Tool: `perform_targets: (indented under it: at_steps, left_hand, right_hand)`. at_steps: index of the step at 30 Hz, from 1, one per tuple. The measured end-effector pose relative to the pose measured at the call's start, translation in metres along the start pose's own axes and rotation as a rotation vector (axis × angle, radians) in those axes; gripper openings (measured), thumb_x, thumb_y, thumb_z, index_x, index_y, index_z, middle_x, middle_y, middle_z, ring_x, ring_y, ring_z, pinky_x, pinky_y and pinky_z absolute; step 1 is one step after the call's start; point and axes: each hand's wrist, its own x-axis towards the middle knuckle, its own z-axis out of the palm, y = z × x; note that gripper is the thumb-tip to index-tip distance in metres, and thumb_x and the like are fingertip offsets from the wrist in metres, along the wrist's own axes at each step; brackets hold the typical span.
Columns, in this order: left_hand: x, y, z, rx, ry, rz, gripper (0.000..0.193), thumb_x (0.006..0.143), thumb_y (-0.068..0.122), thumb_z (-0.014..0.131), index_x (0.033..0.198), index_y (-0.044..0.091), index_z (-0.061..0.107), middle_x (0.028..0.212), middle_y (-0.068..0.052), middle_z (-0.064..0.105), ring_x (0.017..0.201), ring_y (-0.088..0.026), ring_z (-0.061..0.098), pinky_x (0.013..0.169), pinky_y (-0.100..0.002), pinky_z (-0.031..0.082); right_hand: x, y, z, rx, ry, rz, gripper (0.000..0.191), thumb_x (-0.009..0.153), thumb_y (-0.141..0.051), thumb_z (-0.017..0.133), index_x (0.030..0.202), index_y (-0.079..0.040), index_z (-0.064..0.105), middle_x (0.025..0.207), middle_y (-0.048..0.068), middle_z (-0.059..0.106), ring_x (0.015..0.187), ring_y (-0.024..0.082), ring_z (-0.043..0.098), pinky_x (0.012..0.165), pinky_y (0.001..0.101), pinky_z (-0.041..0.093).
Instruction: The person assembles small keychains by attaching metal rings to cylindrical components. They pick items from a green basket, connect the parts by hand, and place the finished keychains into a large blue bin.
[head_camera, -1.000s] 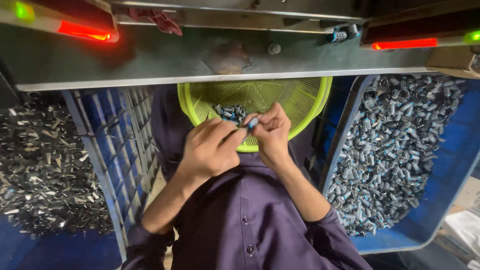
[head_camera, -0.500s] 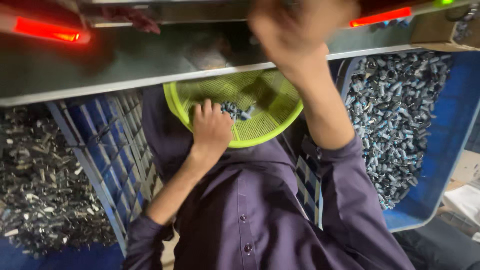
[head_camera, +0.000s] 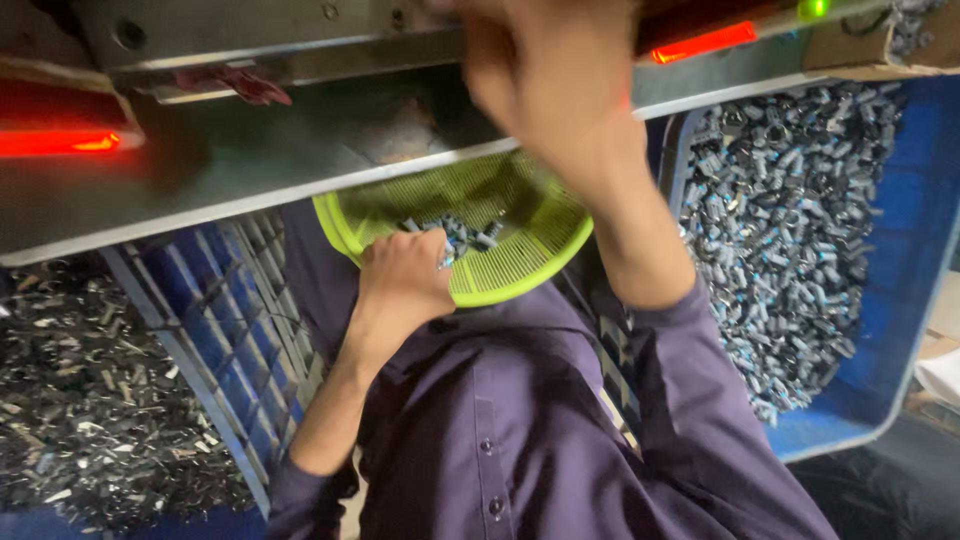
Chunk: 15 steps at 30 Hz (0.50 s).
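Top right corner: edge of a brown cardboard box (head_camera: 915, 45), flat and tan, holding a few small metal pieces. Along the upper edge, two glowing red light bars, one at far left (head_camera: 60, 143), one at upper right (head_camera: 705, 42), with a green lamp (head_camera: 812, 8) just beside the latter. A crumpled reddish rag (head_camera: 240, 83) on the grey metal worktop (head_camera: 200, 170).

In the lap, under the worktop edge: a lime-green slotted basket (head_camera: 520, 265), tilted, with a small heap of grey metal parts (head_camera: 462, 235) inside. Left hand (head_camera: 405, 285) resting in the basket on that heap, fingers curled together over the parts; cannot tell whether any piece is pinched. Right hand (head_camera: 555, 85) raised up at the worktop, blurred, close to the camera; fingers' state impossible to tell.

To the right: blue plastic tub (head_camera: 900, 330) heaped with grey metal pieces. To the left: blue lattice crate (head_camera: 215, 330), and beyond it a dark pile of metal scraps (head_camera: 80, 400).

Against a second ago: both hands then met together over the basket; now only the left remains there, the right lifted away.
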Motion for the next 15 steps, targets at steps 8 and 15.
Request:
perform_targets:
  at_steps: [8, 15]
  left_hand:
    - [-0.029, -0.005, -0.036, -1.077, 0.270, 0.032, 0.016, 0.085, -0.012, 0.068, 0.085, -0.001, 0.057, 0.099, -0.011, 0.074, 0.082, -0.012, 0.064, 0.073, -0.026, 0.054]
    - [-0.029, 0.005, -0.032, -1.318, 0.368, 0.206, 0.017, 0.092, -0.010, 0.062, 0.100, 0.000, 0.051, 0.106, -0.009, 0.061, 0.092, -0.012, 0.062, 0.085, -0.027, 0.055]
  right_hand:
    - [-0.142, -0.059, 0.051, 0.938, -0.276, 0.325, 0.054, 0.092, -0.032, 0.068, 0.133, 0.000, 0.055, 0.131, 0.018, 0.061, 0.125, 0.034, 0.059, 0.107, 0.0433, 0.047]
    - [-0.190, -0.088, 0.079, 1.541, 0.080, 1.209, 0.031, 0.093, -0.003, 0.074, 0.119, 0.003, 0.058, 0.110, 0.017, 0.067, 0.097, 0.023, 0.069, 0.087, 0.0372, 0.060]
